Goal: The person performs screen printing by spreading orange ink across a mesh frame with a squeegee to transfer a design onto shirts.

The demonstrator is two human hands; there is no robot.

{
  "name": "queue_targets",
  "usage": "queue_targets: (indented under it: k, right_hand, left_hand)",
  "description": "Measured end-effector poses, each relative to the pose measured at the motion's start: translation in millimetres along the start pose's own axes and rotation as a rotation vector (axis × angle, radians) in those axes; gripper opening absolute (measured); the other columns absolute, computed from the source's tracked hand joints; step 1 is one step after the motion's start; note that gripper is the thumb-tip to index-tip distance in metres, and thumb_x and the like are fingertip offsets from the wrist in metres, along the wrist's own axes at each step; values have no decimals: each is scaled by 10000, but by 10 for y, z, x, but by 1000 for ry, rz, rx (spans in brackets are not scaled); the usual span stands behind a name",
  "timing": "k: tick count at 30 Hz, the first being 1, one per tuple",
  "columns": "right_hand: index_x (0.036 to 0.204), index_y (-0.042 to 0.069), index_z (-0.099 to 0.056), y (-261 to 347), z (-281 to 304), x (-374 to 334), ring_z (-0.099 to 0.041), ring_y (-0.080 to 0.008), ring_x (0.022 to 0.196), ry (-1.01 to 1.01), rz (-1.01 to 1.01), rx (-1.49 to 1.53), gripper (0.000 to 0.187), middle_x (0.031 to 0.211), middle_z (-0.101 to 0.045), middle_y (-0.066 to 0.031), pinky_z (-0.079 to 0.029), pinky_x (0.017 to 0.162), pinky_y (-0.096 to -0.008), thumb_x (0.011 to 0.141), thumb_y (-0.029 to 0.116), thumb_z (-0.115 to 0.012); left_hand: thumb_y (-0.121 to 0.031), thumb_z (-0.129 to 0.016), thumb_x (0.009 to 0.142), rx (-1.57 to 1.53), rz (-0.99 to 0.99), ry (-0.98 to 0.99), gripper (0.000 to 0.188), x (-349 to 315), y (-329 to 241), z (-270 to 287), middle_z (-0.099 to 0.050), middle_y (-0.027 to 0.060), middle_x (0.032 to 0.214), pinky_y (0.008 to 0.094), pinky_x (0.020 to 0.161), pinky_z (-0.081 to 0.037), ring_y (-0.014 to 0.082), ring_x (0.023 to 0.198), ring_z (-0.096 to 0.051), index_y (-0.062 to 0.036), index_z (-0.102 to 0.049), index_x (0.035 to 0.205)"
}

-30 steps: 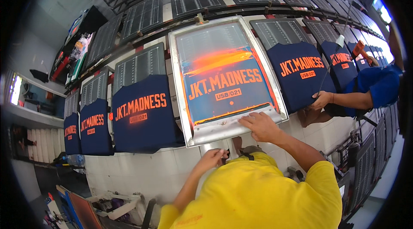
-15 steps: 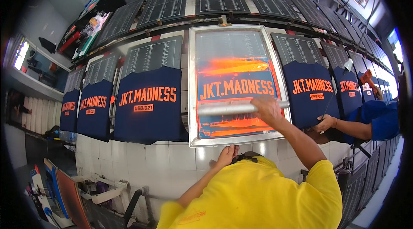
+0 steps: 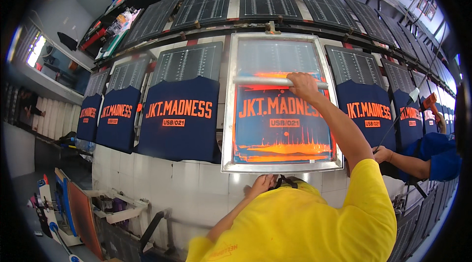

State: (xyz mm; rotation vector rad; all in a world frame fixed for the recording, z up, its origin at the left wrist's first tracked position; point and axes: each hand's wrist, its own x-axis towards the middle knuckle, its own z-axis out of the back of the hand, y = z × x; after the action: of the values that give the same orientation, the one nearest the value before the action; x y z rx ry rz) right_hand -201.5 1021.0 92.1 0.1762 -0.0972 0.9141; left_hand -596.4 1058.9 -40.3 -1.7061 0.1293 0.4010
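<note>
My right hand point(image 3: 303, 86) is wrapped round a long silver squeegee point(image 3: 263, 82), which lies across the upper part of a metal-framed printing screen point(image 3: 229, 114). Orange ink point(image 3: 280, 152) is smeared along the squeegee and across the screen's lower end. Through the mesh show orange lettering and a small orange box on dark blue. Beneath the screen is a dark printing board, its measuring lines visible at the top. My left hand point(image 3: 261, 184) is curled just below the screen's near edge, close to my body; what it holds, if anything, is hidden.
Navy shirts with orange prints lie on boards on both sides, such as the shirt point(image 3: 179, 119) to the left. Bare black boards point(image 3: 270, 1) line the far row. At right, a co-worker in blue point(image 3: 440, 156) holds an orange heat gun point(image 3: 429, 102).
My right hand has pushed the squeegee away from me, from below the lettering to above it. The small box print now shows through the mesh. My left hand stays near my body.
</note>
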Motion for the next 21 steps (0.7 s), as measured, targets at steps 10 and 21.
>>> queue_targets:
  k: [10, 21]
  right_hand:
    - [870, 109, -649, 266, 146, -526, -666, -330, 831, 131, 128, 80, 193, 861, -677, -109, -531, 726, -465, 711, 171, -741]
    - [840, 129, -656, 602, 307, -1805, -659, -272, 772, 93, 192, 188, 175, 777, -648, -47, -518, 664, -433, 690, 169, -737]
  left_hand:
    - [-389, -382, 1068, 103, 70, -10, 520, 47, 149, 26, -470, 24, 625, 321, 593, -396, 161, 603, -440, -34, -496, 704]
    - [-399, -430, 1063, 14, 89, 28, 477, 43, 60, 52, -508, 18, 662, 307, 604, -409, 138, 624, -470, -29, -535, 780]
